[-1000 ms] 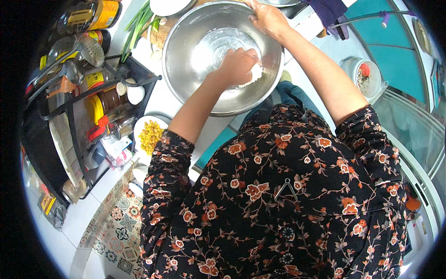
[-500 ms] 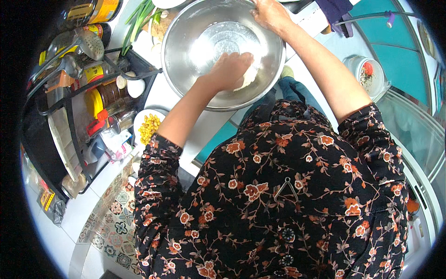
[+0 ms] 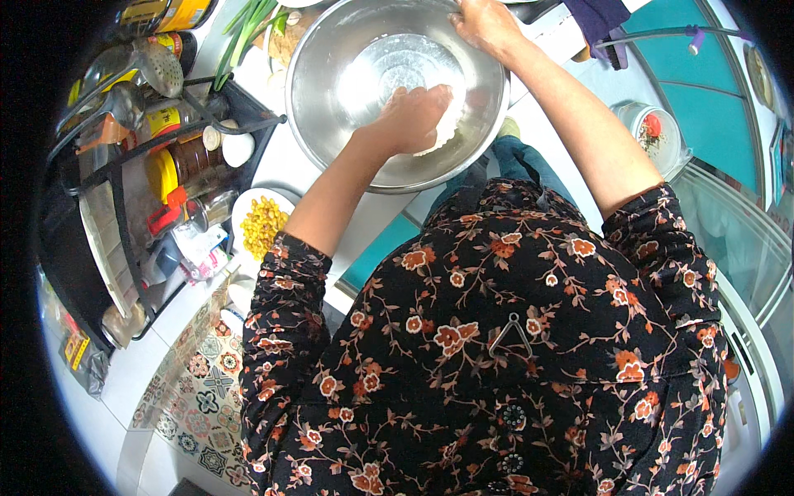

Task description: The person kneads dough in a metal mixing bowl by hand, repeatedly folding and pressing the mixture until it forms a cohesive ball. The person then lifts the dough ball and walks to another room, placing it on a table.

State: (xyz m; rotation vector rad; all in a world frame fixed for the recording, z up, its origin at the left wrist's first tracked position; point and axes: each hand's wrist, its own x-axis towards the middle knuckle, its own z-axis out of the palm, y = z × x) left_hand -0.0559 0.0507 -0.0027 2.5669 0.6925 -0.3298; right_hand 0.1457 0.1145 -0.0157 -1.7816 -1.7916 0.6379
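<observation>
Pressing white dough [image 3: 447, 132] in a steel bowl [image 3: 327, 95], the left hand [image 3: 412, 120] has its grip curled together; the right hand [image 3: 488, 30] clamps its grip on the rim.

The head-worn fisheye camera looks steeply down at near range over the black floral-print shirt [image 3: 488, 347], with the stainless-steel mixing bowl [image 3: 331, 91] at the top edge

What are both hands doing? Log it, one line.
left hand: curled against white dough-like lump inside large round silver metal bowl | right hand: holding bowl's far right rim
</observation>
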